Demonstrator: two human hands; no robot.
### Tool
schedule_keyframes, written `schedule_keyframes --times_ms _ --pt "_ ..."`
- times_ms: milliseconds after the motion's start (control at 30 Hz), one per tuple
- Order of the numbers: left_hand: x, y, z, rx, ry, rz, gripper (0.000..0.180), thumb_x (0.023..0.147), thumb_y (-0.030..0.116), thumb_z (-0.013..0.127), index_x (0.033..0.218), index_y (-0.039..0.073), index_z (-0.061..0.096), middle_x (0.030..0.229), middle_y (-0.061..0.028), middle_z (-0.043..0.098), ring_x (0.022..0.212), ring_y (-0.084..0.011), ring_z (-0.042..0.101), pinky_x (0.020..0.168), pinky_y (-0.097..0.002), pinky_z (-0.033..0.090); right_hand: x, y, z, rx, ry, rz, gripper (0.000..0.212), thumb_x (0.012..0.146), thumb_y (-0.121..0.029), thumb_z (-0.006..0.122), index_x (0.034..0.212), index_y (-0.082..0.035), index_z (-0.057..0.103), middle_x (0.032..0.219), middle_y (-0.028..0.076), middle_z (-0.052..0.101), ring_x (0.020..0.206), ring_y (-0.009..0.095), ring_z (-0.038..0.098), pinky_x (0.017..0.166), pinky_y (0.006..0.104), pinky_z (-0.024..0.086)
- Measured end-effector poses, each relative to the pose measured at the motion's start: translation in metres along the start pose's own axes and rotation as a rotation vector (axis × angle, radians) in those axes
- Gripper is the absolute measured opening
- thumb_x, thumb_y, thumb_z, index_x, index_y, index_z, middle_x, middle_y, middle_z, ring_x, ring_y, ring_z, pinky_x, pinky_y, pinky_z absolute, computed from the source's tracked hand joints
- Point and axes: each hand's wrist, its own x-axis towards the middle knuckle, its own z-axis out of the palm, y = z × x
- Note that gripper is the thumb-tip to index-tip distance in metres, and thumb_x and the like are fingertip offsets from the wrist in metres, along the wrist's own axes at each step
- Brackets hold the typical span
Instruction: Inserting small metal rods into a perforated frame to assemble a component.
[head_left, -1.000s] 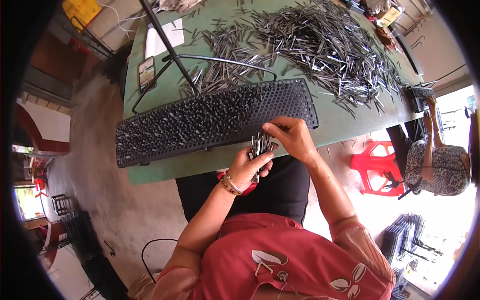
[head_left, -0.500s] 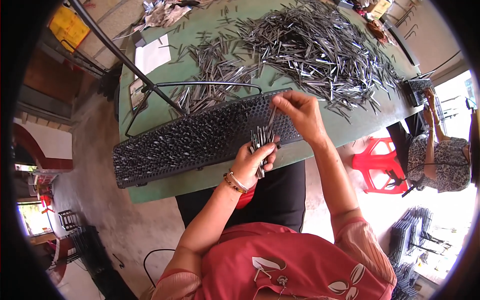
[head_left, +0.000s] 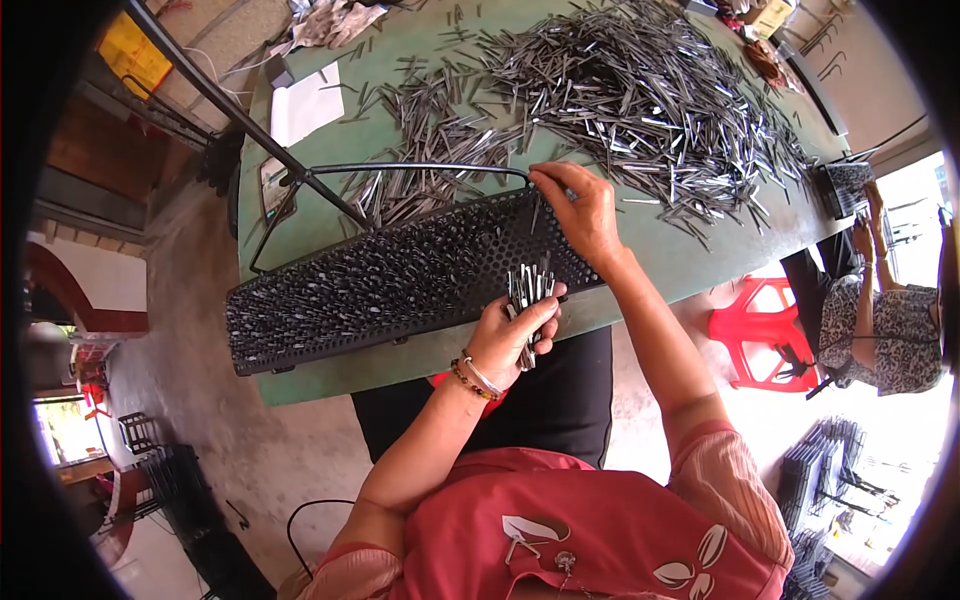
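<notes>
A bundle of thin grey metal strips (head_left: 531, 287) stands upright in my left hand (head_left: 508, 338), whose fingers are wrapped round it just off the near edge of the long black perforated rack (head_left: 495, 268). My right hand (head_left: 585, 212) pinches one thin dark strip (head_left: 535, 214) over the rack's right part, close to its far edge. The strip points down toward the holes; whether its tip sits in one is too small to tell. Dense upright strips fill the rack's left and middle holes, while bare holes show toward the right.
Behind the rack, a large heap of loose strips (head_left: 650, 110) covers the green table (head_left: 330, 385). A black tubular frame (head_left: 235, 115) rises from the rack's far side. White paper (head_left: 305, 105) lies back left. A red stool (head_left: 755, 335) and another person (head_left: 885, 330) are at right.
My right hand has moved from just above the bundle to the rack's far edge, carrying a strip away from it. My left hand has stayed nearly in place with the bundle.
</notes>
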Motion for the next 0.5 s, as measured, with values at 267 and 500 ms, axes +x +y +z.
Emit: schedule_keyframes --times_ms 267,500 --pt "-0.0043 -0.0013 -0.0033 0.033 -0.016 0.016 0.032 0.087 0.009 0.060 0.115 -0.003 0.054 0.082 -0.0004 0.057 0.070 -0.0068 0.055 0.055 -0.0216 0.045 -0.0092 0.0054 0.0022 -0.176 -0.038 -0.300 0.016 0.080 -0.006 0.064 0.095 -0.002 0.067 0.092 0.010 0.066 0.081 0.027 0.063 0.072 0.0331 0.050" --pt "-0.0096 -0.0048 -0.0040 0.022 -0.027 -0.013 0.027 0.086 0.012 0.062 0.109 -0.003 0.058 0.078 -0.0026 0.059 0.067 -0.0094 0.056 0.055 -0.0235 0.047 -0.0075 -0.0017 -0.0037 -0.218 -0.089 -0.290 0.018 0.080 -0.007 0.064 0.097 -0.004 0.066 0.087 0.009 0.064 0.078 0.027 0.060 0.070 0.0348 0.048"
